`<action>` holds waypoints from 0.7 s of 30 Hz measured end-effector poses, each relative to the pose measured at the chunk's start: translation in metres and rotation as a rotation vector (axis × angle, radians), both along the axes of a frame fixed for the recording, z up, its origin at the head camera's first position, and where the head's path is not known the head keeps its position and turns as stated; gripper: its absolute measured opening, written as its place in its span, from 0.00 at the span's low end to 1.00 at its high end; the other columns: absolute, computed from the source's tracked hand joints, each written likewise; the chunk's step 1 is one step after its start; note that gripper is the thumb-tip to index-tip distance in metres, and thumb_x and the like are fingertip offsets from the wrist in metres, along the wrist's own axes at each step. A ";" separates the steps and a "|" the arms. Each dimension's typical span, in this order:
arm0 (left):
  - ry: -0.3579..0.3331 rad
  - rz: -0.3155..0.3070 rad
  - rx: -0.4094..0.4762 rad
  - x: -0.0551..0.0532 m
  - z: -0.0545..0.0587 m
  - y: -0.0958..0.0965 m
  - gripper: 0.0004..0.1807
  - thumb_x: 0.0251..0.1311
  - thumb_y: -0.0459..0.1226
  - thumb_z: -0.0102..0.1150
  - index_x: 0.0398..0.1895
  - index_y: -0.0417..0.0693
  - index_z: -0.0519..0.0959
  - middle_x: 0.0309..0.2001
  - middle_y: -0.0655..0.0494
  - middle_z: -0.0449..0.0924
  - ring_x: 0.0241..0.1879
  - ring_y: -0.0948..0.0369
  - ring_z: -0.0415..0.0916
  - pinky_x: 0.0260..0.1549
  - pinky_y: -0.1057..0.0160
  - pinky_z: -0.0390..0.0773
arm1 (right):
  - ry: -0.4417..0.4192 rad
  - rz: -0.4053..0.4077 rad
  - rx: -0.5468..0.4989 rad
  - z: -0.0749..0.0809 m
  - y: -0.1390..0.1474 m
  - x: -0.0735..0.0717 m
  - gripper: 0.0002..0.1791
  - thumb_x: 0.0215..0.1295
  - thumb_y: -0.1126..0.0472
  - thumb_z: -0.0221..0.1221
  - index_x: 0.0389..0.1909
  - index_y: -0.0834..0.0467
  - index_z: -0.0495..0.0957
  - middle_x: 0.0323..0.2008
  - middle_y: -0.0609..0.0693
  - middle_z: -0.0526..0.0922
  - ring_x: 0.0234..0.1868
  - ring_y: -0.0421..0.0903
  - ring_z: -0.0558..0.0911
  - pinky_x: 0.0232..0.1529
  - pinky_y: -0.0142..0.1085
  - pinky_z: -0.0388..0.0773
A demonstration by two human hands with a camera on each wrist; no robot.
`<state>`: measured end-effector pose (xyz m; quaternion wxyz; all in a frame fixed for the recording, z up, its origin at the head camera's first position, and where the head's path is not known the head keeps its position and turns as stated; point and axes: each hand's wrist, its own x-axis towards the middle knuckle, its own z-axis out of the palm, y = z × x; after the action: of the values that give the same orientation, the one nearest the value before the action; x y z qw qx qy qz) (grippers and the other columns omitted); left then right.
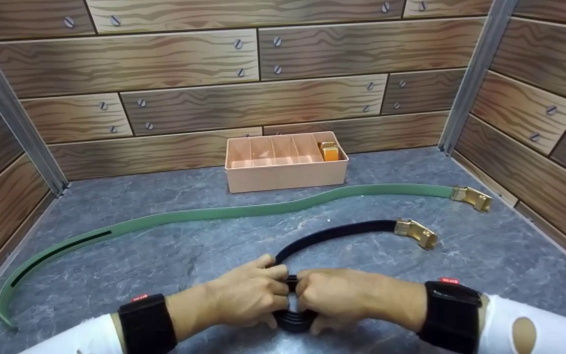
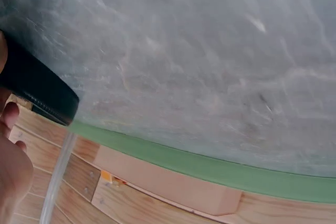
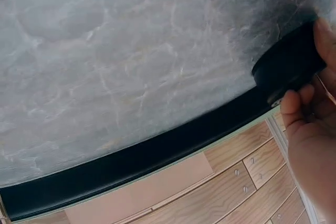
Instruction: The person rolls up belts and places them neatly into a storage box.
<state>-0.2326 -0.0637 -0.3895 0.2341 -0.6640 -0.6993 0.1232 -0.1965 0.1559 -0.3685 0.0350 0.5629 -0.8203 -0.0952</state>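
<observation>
A black belt [image 1: 334, 235] lies partly rolled into a coil [image 1: 295, 322] near the front of the table. Its free end curves away to the back right and ends in a gold buckle [image 1: 415, 233]. My left hand [image 1: 251, 292] grips the coil from the left, fingers curled over its upper edge. From the other side my right hand [image 1: 337, 297] holds the same coil, its fingers bent into the roll. In the right wrist view the strap [image 3: 157, 150] runs out from the coil [image 3: 289, 59], pinched by thumb and fingers.
Behind the black belt, a green belt [image 1: 214, 213] stretches across the table, with its own gold buckle [image 1: 472, 197] at the right. A pink divided box [image 1: 288, 179] stands by the back wall, with gold and orange pieces [image 1: 330, 152] in its right compartment. Wood-patterned panels enclose the table.
</observation>
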 end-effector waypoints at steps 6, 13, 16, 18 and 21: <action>-0.021 0.004 0.027 0.003 0.000 0.004 0.27 0.51 0.67 0.60 0.48 0.64 0.82 0.35 0.71 0.82 0.43 0.64 0.67 0.47 0.61 0.64 | 0.027 0.060 -0.023 -0.001 0.000 -0.001 0.17 0.58 0.41 0.67 0.37 0.50 0.84 0.30 0.40 0.83 0.38 0.36 0.78 0.46 0.27 0.75; -0.085 0.000 -0.008 -0.005 0.003 -0.001 0.19 0.45 0.60 0.69 0.39 0.67 0.85 0.37 0.72 0.82 0.44 0.64 0.67 0.47 0.62 0.64 | 0.046 0.086 -0.038 -0.004 0.000 0.000 0.13 0.53 0.45 0.72 0.29 0.48 0.82 0.31 0.39 0.81 0.39 0.36 0.76 0.46 0.26 0.74; -0.071 -0.010 0.044 -0.002 -0.002 -0.001 0.20 0.47 0.63 0.65 0.34 0.63 0.83 0.34 0.70 0.81 0.40 0.63 0.66 0.45 0.61 0.64 | 0.080 0.072 -0.034 -0.005 -0.001 0.001 0.14 0.55 0.45 0.70 0.34 0.49 0.82 0.32 0.40 0.81 0.40 0.37 0.77 0.47 0.27 0.74; -0.074 -0.009 0.070 -0.001 -0.003 0.000 0.21 0.48 0.65 0.64 0.33 0.62 0.82 0.33 0.69 0.80 0.39 0.63 0.66 0.43 0.60 0.64 | 0.089 0.073 -0.038 -0.005 -0.001 0.000 0.15 0.55 0.44 0.70 0.36 0.50 0.82 0.33 0.40 0.81 0.41 0.38 0.77 0.48 0.28 0.74; -0.096 -0.003 0.048 -0.002 0.001 0.000 0.23 0.47 0.65 0.65 0.38 0.62 0.83 0.36 0.69 0.81 0.41 0.63 0.67 0.43 0.62 0.64 | 0.064 0.067 -0.046 -0.004 0.000 -0.001 0.17 0.54 0.45 0.71 0.38 0.51 0.83 0.34 0.40 0.82 0.42 0.38 0.77 0.50 0.28 0.74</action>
<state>-0.2350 -0.0635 -0.3889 0.2164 -0.6643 -0.7116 0.0739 -0.1972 0.1557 -0.3722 0.0775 0.5859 -0.8013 -0.0930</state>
